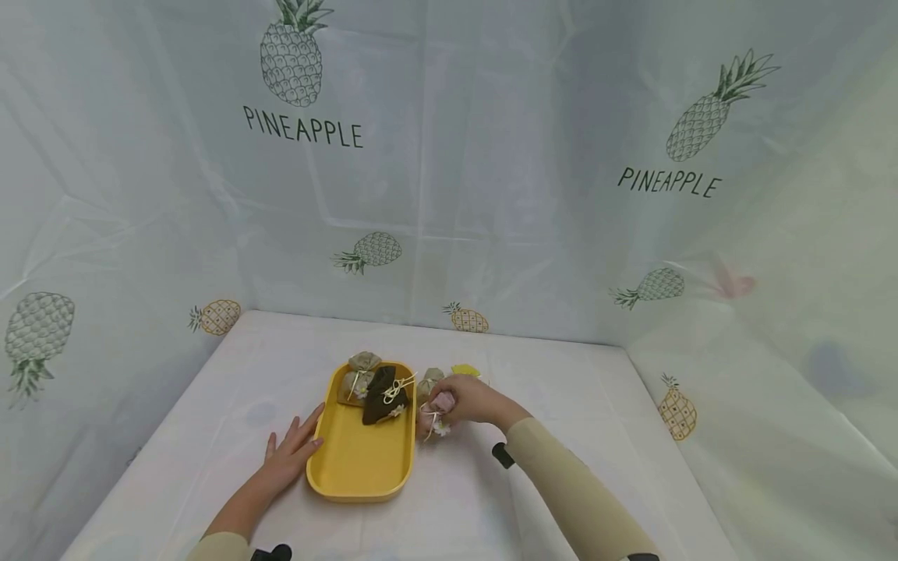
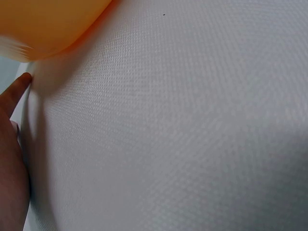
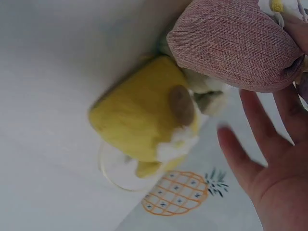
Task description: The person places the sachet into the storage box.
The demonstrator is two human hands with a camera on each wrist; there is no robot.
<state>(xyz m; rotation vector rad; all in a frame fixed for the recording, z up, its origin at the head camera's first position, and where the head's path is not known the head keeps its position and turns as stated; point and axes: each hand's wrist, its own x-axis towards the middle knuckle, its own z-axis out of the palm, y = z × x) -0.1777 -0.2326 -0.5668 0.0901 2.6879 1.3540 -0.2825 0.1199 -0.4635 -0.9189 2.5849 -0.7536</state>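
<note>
My right hand [image 1: 480, 401] pinches a pink cloth drawstring pouch [image 3: 231, 43] by its gathered neck, just beyond the tray's right side. A white flower trims the pouch. In the right wrist view, several fingers of this hand stretch out below it. The yellow tray [image 1: 358, 467] holds a khaki pouch [image 1: 351, 387] and a dark brown pouch [image 1: 377, 399] with a pale cord at its far end. Along the tray's left edge lies my left hand [image 1: 284, 461], fingers spread, fingertips right at the rim.
A beige pouch [image 1: 430, 380] stands right of the tray, partly behind my right hand. A yellow pouch [image 3: 134, 115] with a white flower is beside it. Pineapple-print sheeting [image 1: 491, 195] walls the white table [image 1: 561, 374] at the back and sides.
</note>
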